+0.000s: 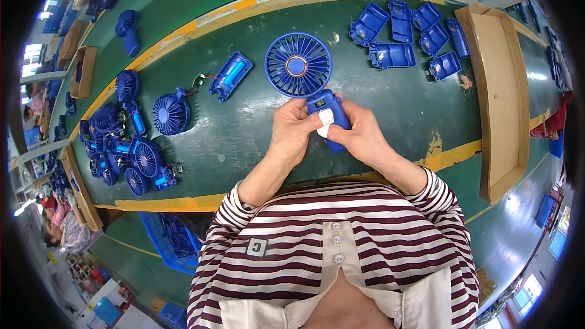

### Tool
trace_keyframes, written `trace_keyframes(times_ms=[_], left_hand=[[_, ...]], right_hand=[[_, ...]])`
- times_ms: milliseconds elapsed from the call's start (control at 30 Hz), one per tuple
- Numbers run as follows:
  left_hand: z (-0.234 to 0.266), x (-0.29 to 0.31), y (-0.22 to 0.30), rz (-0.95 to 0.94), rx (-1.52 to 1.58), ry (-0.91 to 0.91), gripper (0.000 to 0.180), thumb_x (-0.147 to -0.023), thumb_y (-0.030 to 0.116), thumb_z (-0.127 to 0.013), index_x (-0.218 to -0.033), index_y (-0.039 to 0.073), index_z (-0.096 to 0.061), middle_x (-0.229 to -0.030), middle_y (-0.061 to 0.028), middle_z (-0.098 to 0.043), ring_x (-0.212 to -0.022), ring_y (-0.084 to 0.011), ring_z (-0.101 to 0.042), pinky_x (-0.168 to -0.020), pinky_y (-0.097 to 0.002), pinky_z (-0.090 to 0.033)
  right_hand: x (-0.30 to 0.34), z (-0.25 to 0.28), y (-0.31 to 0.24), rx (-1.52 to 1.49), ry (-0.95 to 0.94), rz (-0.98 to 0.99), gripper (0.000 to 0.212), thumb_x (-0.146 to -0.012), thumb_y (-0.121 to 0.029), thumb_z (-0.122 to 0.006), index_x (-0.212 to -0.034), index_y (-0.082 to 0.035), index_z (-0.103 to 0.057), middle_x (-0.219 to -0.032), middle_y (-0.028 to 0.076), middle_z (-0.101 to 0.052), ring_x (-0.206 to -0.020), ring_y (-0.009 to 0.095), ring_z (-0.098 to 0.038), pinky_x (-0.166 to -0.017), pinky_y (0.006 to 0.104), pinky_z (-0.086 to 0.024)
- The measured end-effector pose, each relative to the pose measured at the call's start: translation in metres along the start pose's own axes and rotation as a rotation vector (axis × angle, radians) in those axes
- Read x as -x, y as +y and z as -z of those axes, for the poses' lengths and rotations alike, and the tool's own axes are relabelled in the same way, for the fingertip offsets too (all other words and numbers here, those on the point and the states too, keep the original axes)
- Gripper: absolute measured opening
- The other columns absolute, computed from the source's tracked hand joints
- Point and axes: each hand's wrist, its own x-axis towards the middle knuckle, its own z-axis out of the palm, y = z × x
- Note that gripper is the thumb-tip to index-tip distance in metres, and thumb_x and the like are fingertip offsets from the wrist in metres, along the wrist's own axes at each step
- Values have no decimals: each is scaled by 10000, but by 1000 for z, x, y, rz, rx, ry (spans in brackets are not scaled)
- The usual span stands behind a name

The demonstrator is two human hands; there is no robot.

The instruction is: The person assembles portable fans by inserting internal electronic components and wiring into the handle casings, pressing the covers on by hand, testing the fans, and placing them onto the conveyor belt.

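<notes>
Between my two hands is a blue handheld fan (337, 120), its round grille (297, 65) pointing away from me and a small dark display on its handle. My left hand (292, 131) grips the handle from the left, thumb across its front. My right hand (365, 133) closes on the handle's right side, its thumb meeting the left one. White wrapping covers a thumb tip over the handle. Just left of the grille lies an open blue handle shell (231, 76) with a battery inside, wired to a small circuit board beside a loose fan head (171, 113).
A pile of unfinished blue fans (145, 157) covers the bench's left. Several empty blue handle shells (393, 56) lie at the back right, beside a long cardboard tray (498, 109). Beyond the yellow-edged bench (244, 167), a belt carries fans (127, 31). A blue crate (167, 240) stands below, at left.
</notes>
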Motion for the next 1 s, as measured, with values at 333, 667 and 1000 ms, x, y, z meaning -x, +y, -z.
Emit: trace_keyframes(times_ms=[333,667,1000], left_hand=[[-6,-4,11,53,31,47,396,-789,33,-513,-1174,-24,-439,-1158,-175,-543,-987,-211,-572,-815,-310,-486],[67,-134,159,-160,-822,436,193,-756,129,-564,-893,2,-518,-723,-99,-570,-598,-177,-570,-559,-327,-496],[164,-234,223,-479,-1644,948,557,-636,355,-696,-1111,86,-585,-984,-176,-620,-951,-329,-576,-845,-390,-450]], right_hand=[[-10,-2,-1,-436,-190,-140,240,-806,-117,-595,-984,40,-561,-814,57,-609,-728,136,-590,-630,259,-501],[-19,-25,34,344,125,715,334,-703,-79,-649,-1007,9,-541,-764,88,-583,-566,177,-577,-530,279,-469],[-31,-28,28,242,136,602,253,-744,-27,-622,-986,19,-561,-725,72,-595,-546,137,-557,-459,234,-437]])
